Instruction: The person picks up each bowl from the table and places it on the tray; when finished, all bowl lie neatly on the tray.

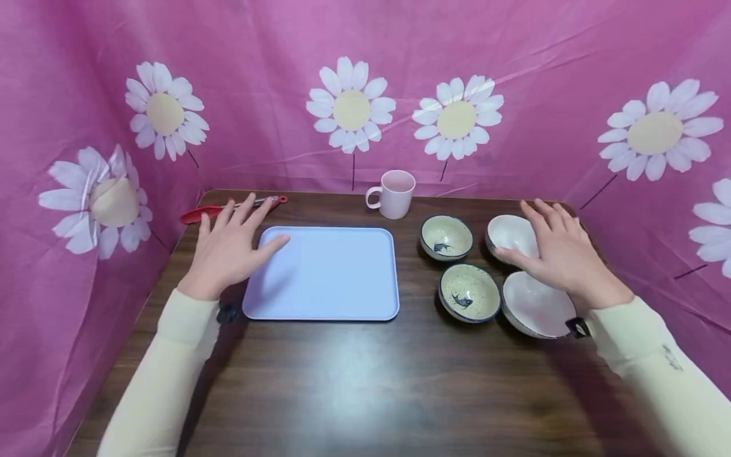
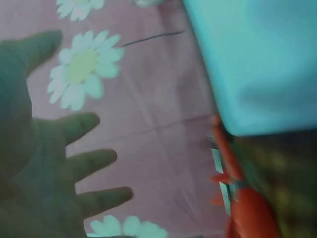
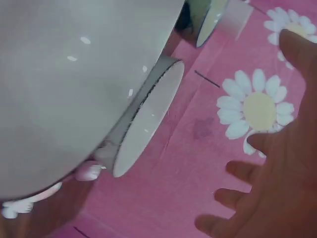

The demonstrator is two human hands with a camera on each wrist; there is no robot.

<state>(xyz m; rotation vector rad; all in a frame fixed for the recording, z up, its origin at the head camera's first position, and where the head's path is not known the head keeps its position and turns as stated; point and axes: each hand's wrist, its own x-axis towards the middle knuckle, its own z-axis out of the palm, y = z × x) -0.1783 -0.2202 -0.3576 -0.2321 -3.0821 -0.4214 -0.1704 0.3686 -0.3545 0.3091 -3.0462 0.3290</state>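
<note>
My left hand [image 1: 225, 254] hovers with spread fingers at the left edge of a pale blue tray [image 1: 325, 273], holding nothing. Behind its fingertips lie red-handled tongs [image 1: 205, 213], partly hidden by the hand; their red end [image 2: 252, 213] shows in the left wrist view. On the other side my right hand [image 1: 562, 257], fingers spread, is above two white bowls, the rear one [image 1: 512, 233] and the front one [image 1: 537, 308], partly covering both. Left of these stand two greenish bowls with a dark fish drawing, one behind [image 1: 454, 231] and one in front [image 1: 476, 285].
A pink mug [image 1: 396, 193] stands at the back of the dark wooden table [image 1: 354, 387], its handle pointing left. Pink cloth [image 1: 257, 120] with large daisies hangs around the back and both sides of the table.
</note>
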